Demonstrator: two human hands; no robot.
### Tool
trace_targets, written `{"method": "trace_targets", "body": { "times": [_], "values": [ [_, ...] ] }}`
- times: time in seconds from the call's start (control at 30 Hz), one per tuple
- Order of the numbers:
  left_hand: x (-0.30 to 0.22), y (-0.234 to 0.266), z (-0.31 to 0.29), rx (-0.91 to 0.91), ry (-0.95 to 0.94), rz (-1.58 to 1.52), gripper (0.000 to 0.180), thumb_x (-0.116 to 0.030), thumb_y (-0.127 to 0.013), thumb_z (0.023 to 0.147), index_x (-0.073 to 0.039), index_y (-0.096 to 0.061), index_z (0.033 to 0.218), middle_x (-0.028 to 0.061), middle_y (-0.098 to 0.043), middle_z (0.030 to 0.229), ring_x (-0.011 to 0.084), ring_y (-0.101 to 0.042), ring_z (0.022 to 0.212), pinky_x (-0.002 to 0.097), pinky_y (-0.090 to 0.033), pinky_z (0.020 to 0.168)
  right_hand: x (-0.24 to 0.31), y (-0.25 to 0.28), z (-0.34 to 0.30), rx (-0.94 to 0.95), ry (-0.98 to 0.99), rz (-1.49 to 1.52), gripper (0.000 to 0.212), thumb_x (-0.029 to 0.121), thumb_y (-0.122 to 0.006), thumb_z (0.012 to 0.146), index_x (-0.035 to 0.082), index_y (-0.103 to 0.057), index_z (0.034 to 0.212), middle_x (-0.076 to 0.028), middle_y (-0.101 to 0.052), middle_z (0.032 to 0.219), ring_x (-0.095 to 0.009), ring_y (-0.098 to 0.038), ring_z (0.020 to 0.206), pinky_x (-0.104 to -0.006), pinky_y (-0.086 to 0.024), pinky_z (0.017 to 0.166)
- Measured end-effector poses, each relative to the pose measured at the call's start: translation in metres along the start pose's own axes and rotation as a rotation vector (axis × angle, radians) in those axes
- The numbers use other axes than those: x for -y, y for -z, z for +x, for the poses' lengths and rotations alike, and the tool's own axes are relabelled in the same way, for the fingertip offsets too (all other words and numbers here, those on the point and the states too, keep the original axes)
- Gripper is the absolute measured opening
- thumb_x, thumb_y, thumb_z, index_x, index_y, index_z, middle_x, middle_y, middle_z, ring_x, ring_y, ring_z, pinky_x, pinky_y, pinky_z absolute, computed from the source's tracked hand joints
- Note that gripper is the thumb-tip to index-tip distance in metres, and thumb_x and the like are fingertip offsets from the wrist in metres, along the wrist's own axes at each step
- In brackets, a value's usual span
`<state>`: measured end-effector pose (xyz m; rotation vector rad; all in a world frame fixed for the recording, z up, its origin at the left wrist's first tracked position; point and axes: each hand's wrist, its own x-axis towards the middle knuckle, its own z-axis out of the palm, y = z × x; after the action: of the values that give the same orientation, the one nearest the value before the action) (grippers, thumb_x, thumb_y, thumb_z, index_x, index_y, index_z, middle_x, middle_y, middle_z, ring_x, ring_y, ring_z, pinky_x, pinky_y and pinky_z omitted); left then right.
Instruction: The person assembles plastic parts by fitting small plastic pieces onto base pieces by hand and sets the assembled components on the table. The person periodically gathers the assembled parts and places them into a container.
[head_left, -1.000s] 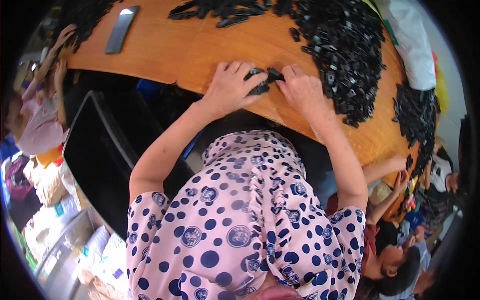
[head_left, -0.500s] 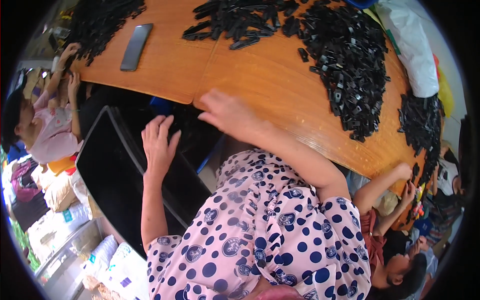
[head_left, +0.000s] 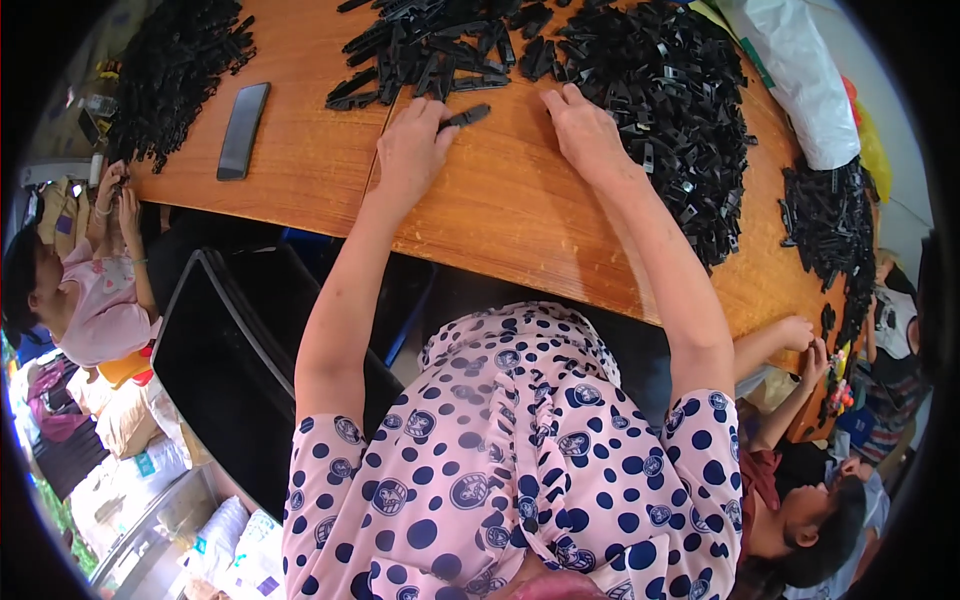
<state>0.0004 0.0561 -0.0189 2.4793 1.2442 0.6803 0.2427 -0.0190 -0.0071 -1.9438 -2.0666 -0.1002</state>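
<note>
Pinching a slim black piece (head_left: 470, 115), left hand (head_left: 412, 145) curled, right hand (head_left: 585, 132) half-curled, hold unclear, beside glossy heap (head_left: 688, 125)

There are four black piles (head_left: 690, 130), one phone (head_left: 243, 132).

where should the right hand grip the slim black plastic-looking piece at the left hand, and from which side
Probably by its free right end, coming from the right. The slim black plastic-looking piece slants up and rightward in the picture from the left hand, whose thumb and fingers are at its other end. The right hand is on the exposed end's side.
</note>
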Motion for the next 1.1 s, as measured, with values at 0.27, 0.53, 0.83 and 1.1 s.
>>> {"method": "trace_targets", "body": {
  "times": [0.27, 0.53, 0.83, 1.1],
  "values": [
    [-0.035, 0.014, -0.052, 0.172, -0.214, -0.207, 0.02, -0.014, -0.074, 0.083, -0.007, -0.066, 0.1, 0.0075, -0.063, 0.097, 0.0296, -0.062, 0.092, 0.0388, -0.051, 0.076, 0.017, 0.004, -0.063, -0.075, -0.02, 0.499, 0.02, 0.012, -0.073, 0.084, 0.008, -0.07, 0.104, -0.006, -0.067, 0.1, -0.027, -0.061, 0.096, -0.0389, -0.044, 0.086],
    [-0.027, 0.015, -0.052, 0.177, -0.222, -0.258, 0.022, -0.009, -0.074, 0.081, -0.006, -0.066, 0.102, 0.0081, -0.061, 0.097, 0.029, -0.061, 0.092, 0.0388, -0.051, 0.077, 0.02, 0.024, -0.06, -0.009, 0.096, 0.223, 0.023, 0.014, -0.076, 0.081, 0.008, -0.071, 0.102, -0.006, -0.061, 0.093, -0.025, -0.057, 0.098, -0.0383, -0.043, 0.082],
    [-0.03, 0.02, -0.051, 0.229, -0.16, -0.3, 0.016, -0.008, -0.074, 0.081, -0.004, -0.068, 0.095, 0.007, -0.06, 0.092, 0.0273, -0.061, 0.087, 0.0383, -0.05, 0.074, 0.036, 0.035, -0.06, 0.141, 0.211, 0.357, 0.02, 0.018, -0.074, 0.084, 0.006, -0.067, 0.098, -0.008, -0.064, 0.09, -0.029, -0.062, 0.089, -0.0406, -0.05, 0.078],
    [-0.032, 0.021, -0.044, 0.257, -0.196, -0.291, 0.014, -0.008, -0.074, 0.08, -0.004, -0.068, 0.093, 0.0065, -0.06, 0.087, 0.0271, -0.062, 0.084, 0.0377, -0.05, 0.073, 0.051, 0.031, -0.056, 0.286, 0.092, 0.484, 0.016, 0.015, -0.069, 0.088, 0.005, -0.063, 0.098, -0.013, -0.067, 0.084, -0.036, -0.066, 0.078, -0.0431, -0.052, 0.066]
  ]
}}
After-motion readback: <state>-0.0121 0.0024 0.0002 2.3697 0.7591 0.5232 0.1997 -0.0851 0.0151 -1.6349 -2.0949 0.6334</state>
